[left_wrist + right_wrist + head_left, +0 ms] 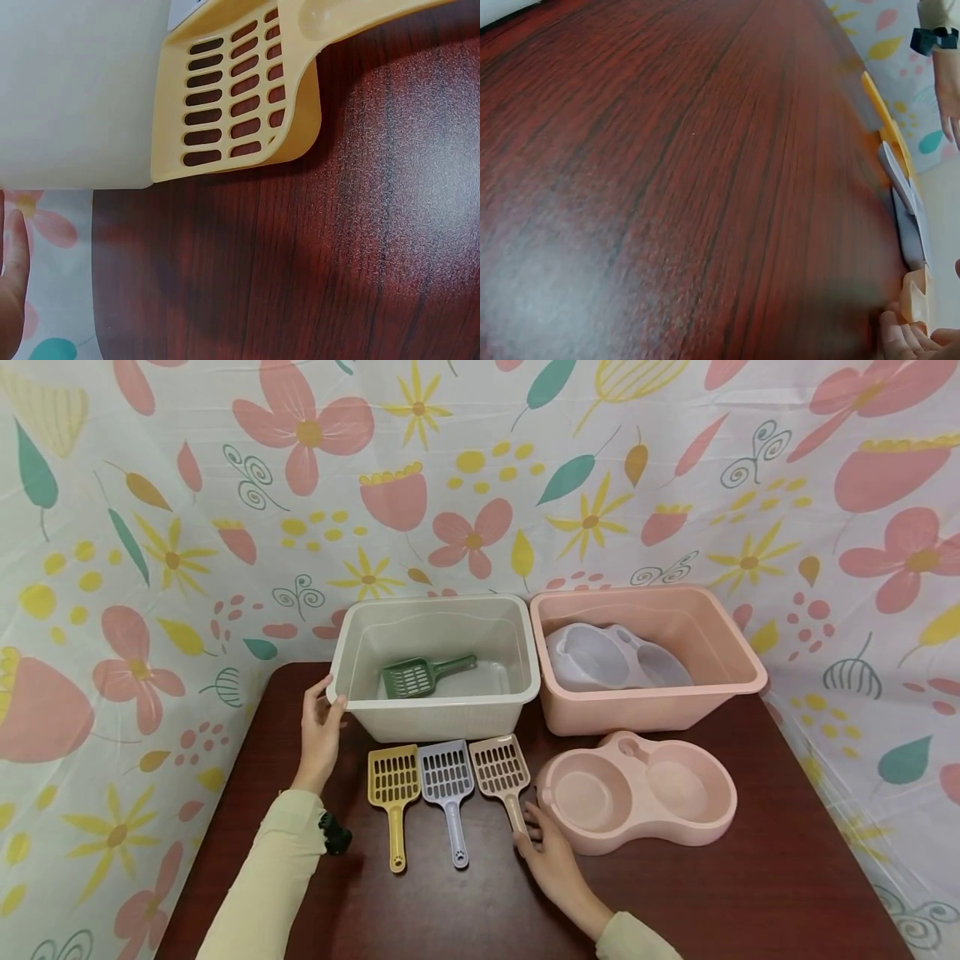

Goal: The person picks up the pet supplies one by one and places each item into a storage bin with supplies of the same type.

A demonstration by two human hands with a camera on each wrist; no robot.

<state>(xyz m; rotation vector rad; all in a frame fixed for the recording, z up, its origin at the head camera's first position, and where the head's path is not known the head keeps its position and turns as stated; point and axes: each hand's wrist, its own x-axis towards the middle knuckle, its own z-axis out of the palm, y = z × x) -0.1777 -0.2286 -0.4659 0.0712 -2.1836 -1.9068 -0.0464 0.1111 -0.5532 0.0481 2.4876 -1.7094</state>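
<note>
My right hand (553, 860) pinches the handle of a beige litter scoop (501, 768), thumb on one side and fingers on the other. In the right wrist view, its fingertips (895, 334) are beside the end of the beige handle. At the front left corner of a pale grey litter box (433, 702), my left hand (318, 731) rests with fingers extended and thumb near the rim. A dark green scoop (408, 679) lies inside that box. Yellow (396, 785) and lavender (447, 777) scoops lie side by side, left of the beige one.
Right of the grey box stands a pink litter box (637, 710) holding a lavender double bowl (600, 660). A pink double bowl (637, 785) lies in front of it, close to my right hand. A flowered sheet (472, 468) hangs behind the dark wooden table (480, 918).
</note>
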